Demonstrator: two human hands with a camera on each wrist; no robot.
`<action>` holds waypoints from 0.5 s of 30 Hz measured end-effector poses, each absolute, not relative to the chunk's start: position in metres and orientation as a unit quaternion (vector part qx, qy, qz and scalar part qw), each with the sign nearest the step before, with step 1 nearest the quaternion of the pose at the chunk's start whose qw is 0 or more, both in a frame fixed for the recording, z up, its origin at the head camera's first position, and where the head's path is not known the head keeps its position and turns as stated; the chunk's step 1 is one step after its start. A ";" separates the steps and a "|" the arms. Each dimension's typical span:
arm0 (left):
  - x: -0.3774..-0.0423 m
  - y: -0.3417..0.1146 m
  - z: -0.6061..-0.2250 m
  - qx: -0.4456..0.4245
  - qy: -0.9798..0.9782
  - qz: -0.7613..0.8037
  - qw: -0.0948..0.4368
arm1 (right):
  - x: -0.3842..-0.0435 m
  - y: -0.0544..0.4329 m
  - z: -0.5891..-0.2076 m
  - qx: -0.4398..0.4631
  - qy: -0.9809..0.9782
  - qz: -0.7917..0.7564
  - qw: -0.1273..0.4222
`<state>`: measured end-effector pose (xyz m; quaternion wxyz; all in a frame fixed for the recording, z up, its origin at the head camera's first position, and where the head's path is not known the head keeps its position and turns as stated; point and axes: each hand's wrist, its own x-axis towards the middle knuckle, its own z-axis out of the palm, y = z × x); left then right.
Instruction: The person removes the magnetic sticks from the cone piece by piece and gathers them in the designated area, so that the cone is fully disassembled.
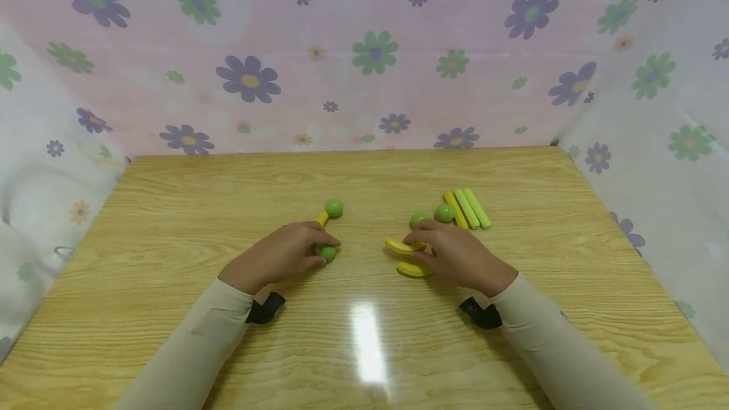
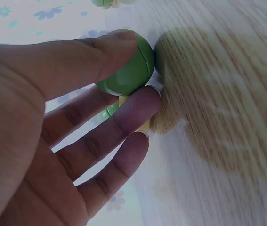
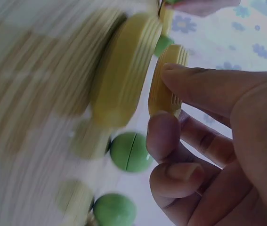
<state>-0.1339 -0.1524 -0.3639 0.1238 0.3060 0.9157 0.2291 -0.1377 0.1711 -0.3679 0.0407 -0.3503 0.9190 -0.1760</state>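
My left hand (image 1: 285,250) pinches a green ball (image 1: 326,252) between thumb and fingertips, at or just above the table. A thin seam runs round that ball (image 2: 124,75) in the left wrist view. Beyond the same hand sit another green ball (image 1: 334,207) and a yellow piece (image 1: 322,218), partly hidden by the fingers. At the right, my right hand (image 1: 458,255) holds a yellow toy banana (image 1: 398,245) by thumb and fingertips; the right wrist view shows the pinched banana (image 3: 164,87) tilted. A second toy banana (image 1: 412,269) lies on the table beside it, nearer me.
Two more green balls (image 1: 419,218) (image 1: 445,212) lie beyond the right hand. Next to them, a yellow stick (image 1: 455,209) and two light green sticks (image 1: 472,209) lie side by side. Flowered cloth (image 1: 373,106) hangs behind the wooden table (image 1: 313,347) and at its sides.
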 end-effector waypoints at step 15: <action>-0.134 -0.152 -0.363 0.299 0.919 0.225 0.127 | -0.147 0.194 -0.370 -0.338 0.907 -0.226 0.111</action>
